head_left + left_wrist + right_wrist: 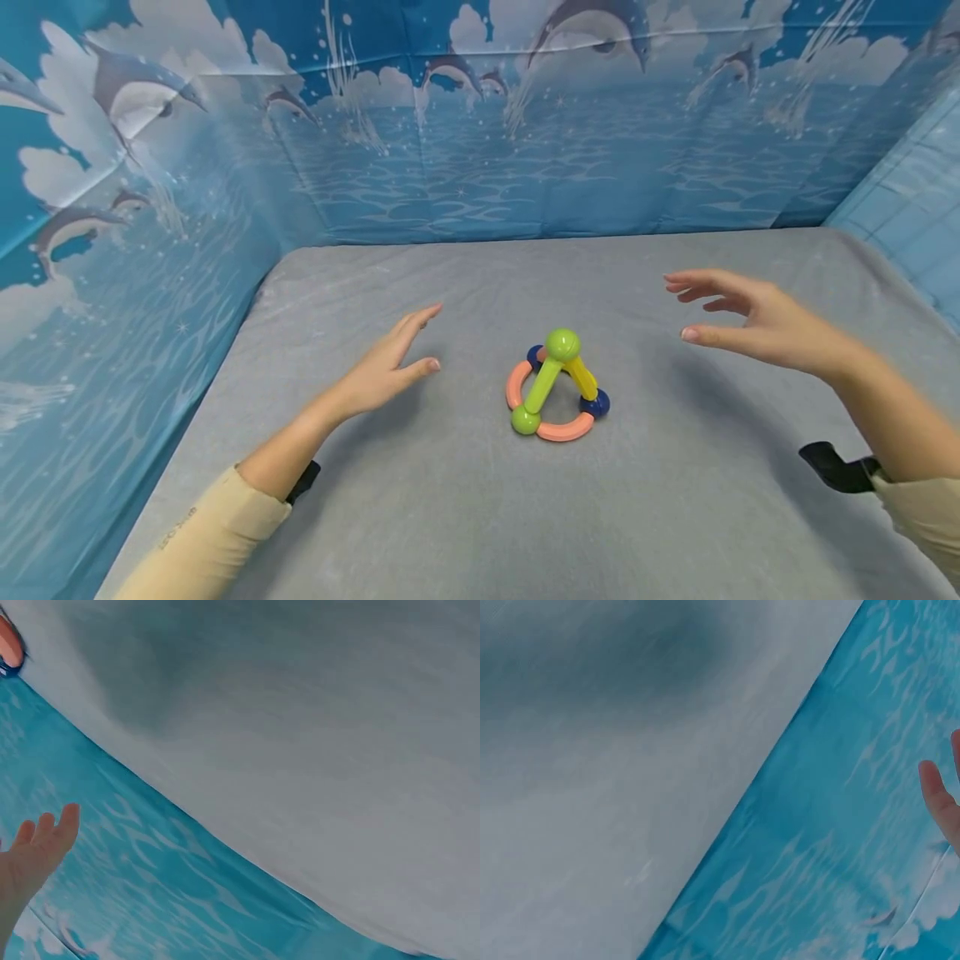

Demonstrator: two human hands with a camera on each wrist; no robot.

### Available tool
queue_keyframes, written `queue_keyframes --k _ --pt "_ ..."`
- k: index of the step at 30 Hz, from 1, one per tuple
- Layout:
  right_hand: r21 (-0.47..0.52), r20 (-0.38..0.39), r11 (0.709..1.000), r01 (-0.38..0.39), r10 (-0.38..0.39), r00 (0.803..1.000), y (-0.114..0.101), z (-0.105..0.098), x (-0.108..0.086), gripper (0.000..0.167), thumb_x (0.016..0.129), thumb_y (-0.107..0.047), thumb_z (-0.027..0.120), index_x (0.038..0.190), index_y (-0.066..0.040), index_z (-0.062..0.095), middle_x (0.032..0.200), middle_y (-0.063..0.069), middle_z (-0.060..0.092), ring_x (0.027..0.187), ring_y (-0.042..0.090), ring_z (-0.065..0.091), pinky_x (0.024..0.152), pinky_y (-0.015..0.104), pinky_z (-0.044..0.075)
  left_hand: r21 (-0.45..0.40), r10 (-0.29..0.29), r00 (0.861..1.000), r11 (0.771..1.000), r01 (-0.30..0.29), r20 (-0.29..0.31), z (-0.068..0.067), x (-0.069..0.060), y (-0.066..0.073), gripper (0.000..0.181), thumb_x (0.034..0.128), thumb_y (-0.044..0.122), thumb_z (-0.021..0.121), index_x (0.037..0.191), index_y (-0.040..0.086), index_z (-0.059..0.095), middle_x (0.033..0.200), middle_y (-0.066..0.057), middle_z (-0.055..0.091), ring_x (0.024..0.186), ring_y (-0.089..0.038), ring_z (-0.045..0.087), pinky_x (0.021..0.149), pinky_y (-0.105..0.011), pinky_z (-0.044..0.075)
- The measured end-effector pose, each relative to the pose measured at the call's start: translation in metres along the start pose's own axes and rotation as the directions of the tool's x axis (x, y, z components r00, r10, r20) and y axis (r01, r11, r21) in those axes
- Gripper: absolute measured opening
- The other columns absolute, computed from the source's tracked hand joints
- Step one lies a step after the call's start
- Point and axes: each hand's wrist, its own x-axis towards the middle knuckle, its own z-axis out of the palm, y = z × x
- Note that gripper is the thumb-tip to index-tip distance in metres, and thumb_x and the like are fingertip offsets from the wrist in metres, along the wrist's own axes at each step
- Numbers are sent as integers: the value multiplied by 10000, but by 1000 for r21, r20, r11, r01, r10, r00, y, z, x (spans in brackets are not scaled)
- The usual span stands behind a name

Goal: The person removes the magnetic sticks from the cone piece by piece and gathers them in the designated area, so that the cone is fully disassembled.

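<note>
A small toy frame of rods and balls [544,385] stands on the grey cloth. Its light green ball [562,344] forms the peak, where a green rod and a yellow rod [582,378] meet. Curved orange pieces [564,430] and dark blue balls [596,404] make a ring at its base. My left hand [381,368] hovers to the toy's left, thumb apart from the fingers, holding nothing. To the right and farther off, my right hand [753,321] is raised above the cloth with loosely bent fingers and no object. Neither hand touches the toy.
The grey cloth surface [420,517] runs back to a blue curtain [465,183] printed with dolphins and waves. Curtain also hangs along the left side, and a paler blue one [915,192] on the right. Each wrist wears a black strap [836,468].
</note>
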Motion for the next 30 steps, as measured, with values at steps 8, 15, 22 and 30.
queue_keyframes --k 8,15,22,30 --pt "29 82 994 108 -110 990 -19 25 19 588 808 -117 738 1338 -189 493 1251 -38 541 1060 21 521 875 179 420 -27 65 997 998 -64 36 29 27 26 684 918 460 546 1483 241 228 1473 12 295 1302 -183 338 989 -500 352" --pt "48 161 976 212 -217 963 -32 43 36 546 831 -162 720 1329 -117 502 1268 36 550 1028 79 553 838 416 483 -79 118 991 990 -113 68 51 49 44 643 903 351 618 1450 218 307 1421 -7 378 1223 -217 447 933 -447 411" --pt "111 209 969 222 -241 948 -41 54 48 495 826 -123 720 1282 -77 534 1231 48 564 950 135 591 798 340 511 -165 143 987 978 -129 74 64 61 52 607 893 315 640 1418 173 371 1394 -33 409 1116 -223 535 906 -431 436" --pt "81 228 960 267 -278 933 -52 63 54 451 782 -24 740 1207 -98 608 1125 -17 603 833 99 583 691 271 525 -260 167 985 954 -151 42 77 68 55 532 869 237 679 1350 125 481 1228 -45 495 952 -132 590 830 -309 492"
